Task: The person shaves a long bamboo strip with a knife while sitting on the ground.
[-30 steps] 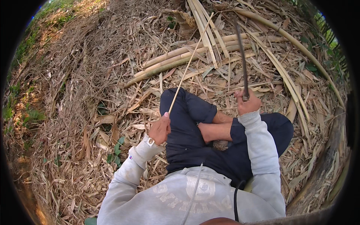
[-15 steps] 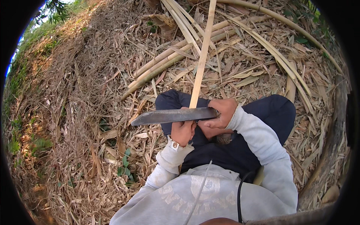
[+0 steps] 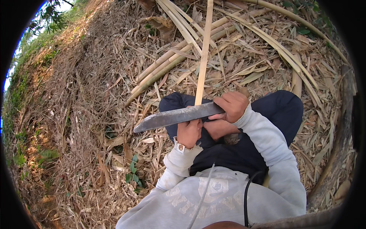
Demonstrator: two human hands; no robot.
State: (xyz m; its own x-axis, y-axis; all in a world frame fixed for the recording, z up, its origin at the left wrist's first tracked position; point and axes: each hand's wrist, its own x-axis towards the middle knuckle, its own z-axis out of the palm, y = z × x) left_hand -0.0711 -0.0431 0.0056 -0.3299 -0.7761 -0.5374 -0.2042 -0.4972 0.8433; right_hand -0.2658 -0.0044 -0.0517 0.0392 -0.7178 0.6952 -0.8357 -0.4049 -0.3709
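My right hand (image 3: pixel 233 105) is closed round the handle of a machete (image 3: pixel 177 116); a bit of the wooden handle shows past the fist. Its long dark blade points left and lies across a pale bamboo strip (image 3: pixel 204 65). Under the blade, my left hand (image 3: pixel 188 133) is closed on the near end of that strip, which runs away from me over the ground. The blade hides part of the left fingers and the strip's end. Both hands are above my crossed legs in dark trousers (image 3: pixel 232 162), with a bare foot (image 3: pixel 220 129) just below the right hand.
Several split bamboo strips (image 3: pixel 276 45) and thin bamboo poles (image 3: pixel 164 70) lie on the ground ahead. A stump (image 3: pixel 162 26) stands beyond the poles. Dry leaves (image 3: pixel 114 152) cover the ground, and a log (image 3: pixel 335 133) borders the right side. A small green plant (image 3: pixel 132 173) grows at my left.
My right hand has risen slightly and moved right, tilting the machete so its handle end is higher. The left hand still grips the strip, and the view has shifted a little.
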